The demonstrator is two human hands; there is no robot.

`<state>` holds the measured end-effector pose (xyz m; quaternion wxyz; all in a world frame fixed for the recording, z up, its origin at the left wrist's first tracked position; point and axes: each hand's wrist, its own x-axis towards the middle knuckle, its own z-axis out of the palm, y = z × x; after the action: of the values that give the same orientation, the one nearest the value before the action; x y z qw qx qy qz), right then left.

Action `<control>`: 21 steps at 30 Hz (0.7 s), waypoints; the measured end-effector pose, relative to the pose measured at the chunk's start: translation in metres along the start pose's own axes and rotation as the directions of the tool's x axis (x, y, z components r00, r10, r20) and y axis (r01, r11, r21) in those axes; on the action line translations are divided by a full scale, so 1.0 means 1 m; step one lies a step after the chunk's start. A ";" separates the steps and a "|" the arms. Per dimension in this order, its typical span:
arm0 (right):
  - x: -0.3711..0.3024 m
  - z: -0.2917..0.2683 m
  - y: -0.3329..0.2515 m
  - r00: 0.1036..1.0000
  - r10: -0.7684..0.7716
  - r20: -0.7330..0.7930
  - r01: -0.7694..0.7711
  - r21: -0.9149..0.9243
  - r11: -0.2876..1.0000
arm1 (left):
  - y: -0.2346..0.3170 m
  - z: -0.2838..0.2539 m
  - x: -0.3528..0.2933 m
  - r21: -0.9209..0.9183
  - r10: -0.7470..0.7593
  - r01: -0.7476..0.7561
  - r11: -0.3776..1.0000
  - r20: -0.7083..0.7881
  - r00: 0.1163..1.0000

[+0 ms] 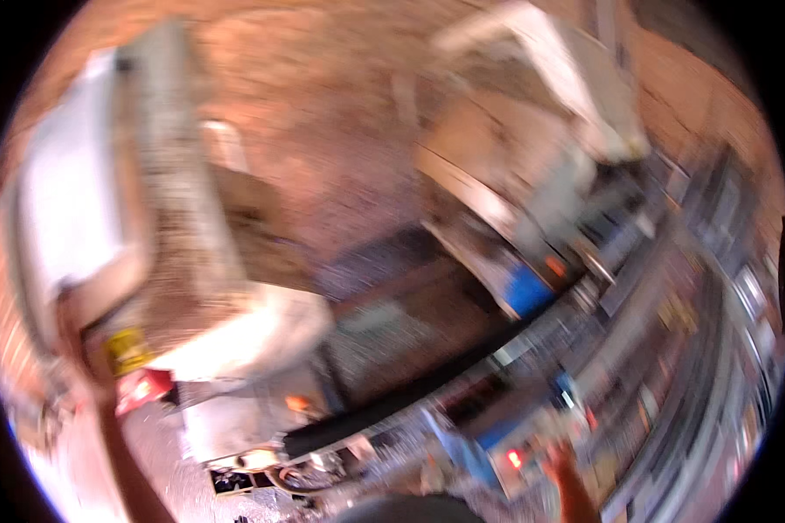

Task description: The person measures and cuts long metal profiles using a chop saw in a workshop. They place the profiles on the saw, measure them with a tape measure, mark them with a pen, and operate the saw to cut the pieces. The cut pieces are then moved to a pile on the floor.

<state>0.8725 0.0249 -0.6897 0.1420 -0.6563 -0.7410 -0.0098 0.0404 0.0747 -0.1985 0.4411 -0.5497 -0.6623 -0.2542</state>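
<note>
The whole picture is smeared by motion. My left arm reaches up along the left side, and my left hand (71,336) is at the lower corner of a bright white panel (70,183) with a tan rim. Whether it grips the panel or only touches it cannot be made out. Low on the right, my right hand (563,458) is over a cluttered surface, close to a small glowing red light (514,458). Its fingers are too blurred to read, and no held thing shows in it.
A bulky pale machine housing (187,183) stands beside the panel, with a yellow label (128,349) and a red part (142,390) below. Right of centre is another boxy machine part (497,148). A dark bar (401,392) crosses the middle. Long metal rails or stock (706,383) lie at right.
</note>
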 end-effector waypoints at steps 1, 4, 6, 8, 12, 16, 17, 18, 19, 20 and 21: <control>-0.022 -0.005 0.002 1.000 -0.005 0.024 0.007 -0.087 0.996 | 0.026 0.003 0.008 -0.031 -0.014 0.014 0.999 -0.001 1.000; -0.096 -0.013 0.047 0.910 -0.415 0.004 0.346 -0.559 0.754 | 0.036 0.022 0.011 -0.103 -0.099 0.100 0.990 0.017 0.995; -0.090 0.031 0.042 0.927 0.081 0.366 -0.049 -0.096 0.994 | 0.057 0.016 0.033 -0.151 -0.033 0.037 0.988 0.033 0.999; -0.052 0.033 0.044 0.936 -0.062 0.347 0.070 -0.009 0.998 | 0.039 -0.006 0.032 -0.196 -0.019 0.024 0.980 0.023 1.000; -0.016 0.022 0.034 0.948 -0.187 0.257 0.221 -0.110 0.969 | 0.008 -0.032 0.027 -0.169 0.030 -0.037 0.985 -0.041 0.999; 0.050 -0.091 -0.076 0.995 0.010 0.100 -0.027 0.174 0.984 | 0.006 -0.023 0.036 -0.223 0.041 -0.063 0.973 -0.102 0.994; 0.071 -0.129 -0.116 0.999 0.031 0.021 -0.036 0.294 0.955 | 0.005 -0.022 0.036 -0.233 0.041 -0.068 0.970 -0.120 0.992; 0.090 -0.169 -0.155 0.996 0.053 -0.075 -0.017 0.414 0.910 | 0.006 -0.020 0.037 -0.250 0.030 -0.060 0.966 -0.122 0.992; 0.111 -0.202 -0.196 0.985 0.048 -0.168 0.048 0.523 0.851 | 0.003 -0.020 0.037 -0.259 0.030 -0.060 0.964 -0.122 0.992; 0.129 -0.233 -0.234 0.963 0.051 -0.266 0.128 0.614 0.779 | 0.001 -0.020 0.037 -0.276 0.028 -0.066 0.959 -0.138 0.990; 0.150 -0.262 -0.272 0.930 0.050 -0.365 0.228 0.676 0.701 | 0.000 -0.020 0.038 -0.297 0.025 -0.071 0.952 -0.157 0.987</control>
<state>0.6440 0.0797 -0.3577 0.5139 -0.5005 -0.6805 0.1496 0.0465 0.0778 -0.1562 0.4072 -0.6057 -0.5668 -0.3822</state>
